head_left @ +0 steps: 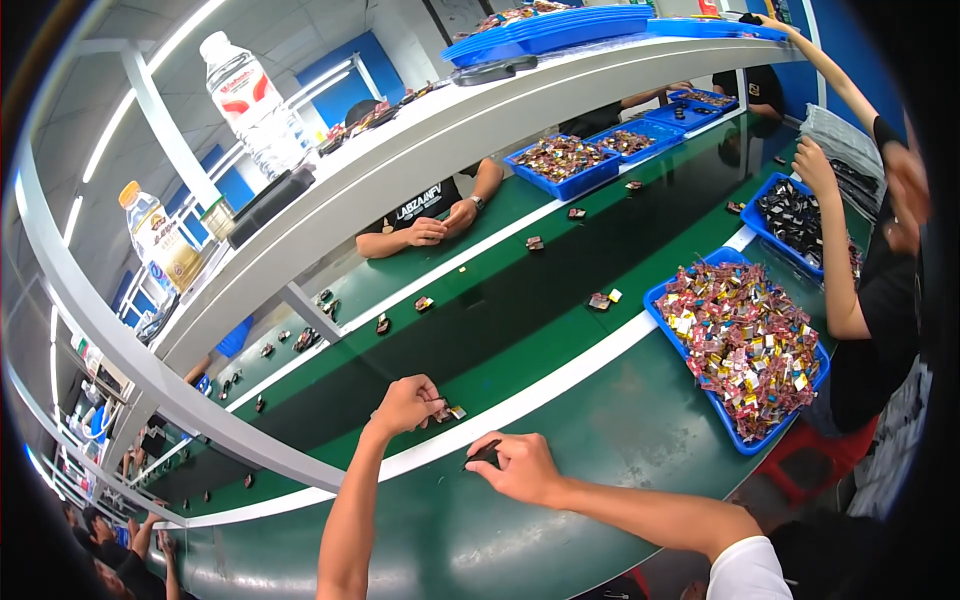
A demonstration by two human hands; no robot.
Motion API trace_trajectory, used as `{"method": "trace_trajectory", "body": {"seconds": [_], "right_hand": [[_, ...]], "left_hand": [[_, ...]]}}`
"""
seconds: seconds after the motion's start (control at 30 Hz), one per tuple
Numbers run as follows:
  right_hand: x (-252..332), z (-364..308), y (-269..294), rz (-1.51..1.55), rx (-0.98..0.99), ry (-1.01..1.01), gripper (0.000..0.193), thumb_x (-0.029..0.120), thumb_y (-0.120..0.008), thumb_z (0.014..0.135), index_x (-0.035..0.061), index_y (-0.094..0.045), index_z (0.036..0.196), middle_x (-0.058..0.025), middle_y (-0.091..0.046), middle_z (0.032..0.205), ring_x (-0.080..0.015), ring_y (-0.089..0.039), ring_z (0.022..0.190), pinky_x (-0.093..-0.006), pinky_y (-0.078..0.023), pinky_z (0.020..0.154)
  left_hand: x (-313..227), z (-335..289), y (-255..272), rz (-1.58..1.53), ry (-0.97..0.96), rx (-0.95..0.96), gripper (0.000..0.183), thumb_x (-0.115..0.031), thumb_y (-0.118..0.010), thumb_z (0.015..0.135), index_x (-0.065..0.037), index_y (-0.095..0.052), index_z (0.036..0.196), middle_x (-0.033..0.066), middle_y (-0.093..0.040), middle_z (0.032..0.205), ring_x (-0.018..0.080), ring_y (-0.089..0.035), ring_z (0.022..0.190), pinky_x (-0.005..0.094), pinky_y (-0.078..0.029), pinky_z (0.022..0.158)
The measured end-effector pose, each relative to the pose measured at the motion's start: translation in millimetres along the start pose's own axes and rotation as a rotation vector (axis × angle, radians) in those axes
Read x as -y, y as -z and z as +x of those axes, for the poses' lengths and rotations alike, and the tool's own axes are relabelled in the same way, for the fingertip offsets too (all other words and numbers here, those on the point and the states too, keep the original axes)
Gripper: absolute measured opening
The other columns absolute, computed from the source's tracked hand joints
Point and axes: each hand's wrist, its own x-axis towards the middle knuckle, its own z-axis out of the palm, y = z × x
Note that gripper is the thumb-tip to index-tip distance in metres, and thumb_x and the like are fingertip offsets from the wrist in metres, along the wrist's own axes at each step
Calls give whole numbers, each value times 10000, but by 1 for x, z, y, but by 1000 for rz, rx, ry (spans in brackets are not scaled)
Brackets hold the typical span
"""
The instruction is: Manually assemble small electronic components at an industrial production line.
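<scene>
Fingers of the right hand (525, 468) grip 1 black piece (484, 455) just inside the far edge of the tabletop (440, 530); those of the left hand (408, 403) pinch 1 small part (443, 411) over the near edge of the belt (520, 370). Loaded blue tray (722, 415) sits toward the tabletop's right end.

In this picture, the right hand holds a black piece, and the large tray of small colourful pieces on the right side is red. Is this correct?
Not quite: the head view shows that the large tray is blue, not red. The right hand does hold a black piece.
</scene>
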Motion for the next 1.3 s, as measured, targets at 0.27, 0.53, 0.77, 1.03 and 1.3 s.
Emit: {"method": "trace_trajectory", "body": {"seconds": [0.27, 0.53, 0.77, 1.03, 1.3], "right_hand": [[-5, 6, 1, 144, 15, -131, 159, 54, -834, 784, 30, -719, 892, 52, -483, 525, 2, -333, 461, -216, -257, 445], [-19, 14, 5, 530, 61, -409, 160, -67, -772, 825, -21, -671, 940, -1, -671, 817, 36, -436, 590, -154, -329, 508], [-6, 12, 2, 311, 97, -282, 159, -53, -781, 814, -21, -677, 930, 9, -664, 760, 31, -409, 536, -158, -304, 475], [-11, 8, 0, 205, 85, -268, 175, -45, -788, 808, -32, -676, 942, -3, -670, 755, 24, -406, 534, -160, -308, 476], [-15, 6, -1, 206, 87, -305, 182, -37, -804, 804, -32, -685, 942, -9, -682, 786, 27, -427, 553, -154, -316, 480]], "left_hand": [[36, -69, -44, -841, -4, -195, 200, -31, -634, 943, 74, -641, 1113, 101, -685, 809, 136, -637, 559, 227, -460, 437], [45, -94, -95, -1070, -77, -394, 144, -14, -654, 929, 80, -627, 1035, 103, -678, 802, 141, -645, 549, 219, -453, 426], [40, -100, -99, -978, -113, -375, 154, -29, -679, 920, 77, -635, 1022, 102, -690, 771, 134, -649, 551, 226, -456, 440], [41, -98, -103, -997, -111, -364, 139, -30, -677, 921, 76, -636, 1000, 102, -696, 772, 135, -655, 543, 233, -461, 430], [38, -98, -104, -977, -120, -333, 143, -25, -667, 930, 79, -634, 1023, 107, -703, 778, 141, -673, 568, 241, -510, 461]]}}
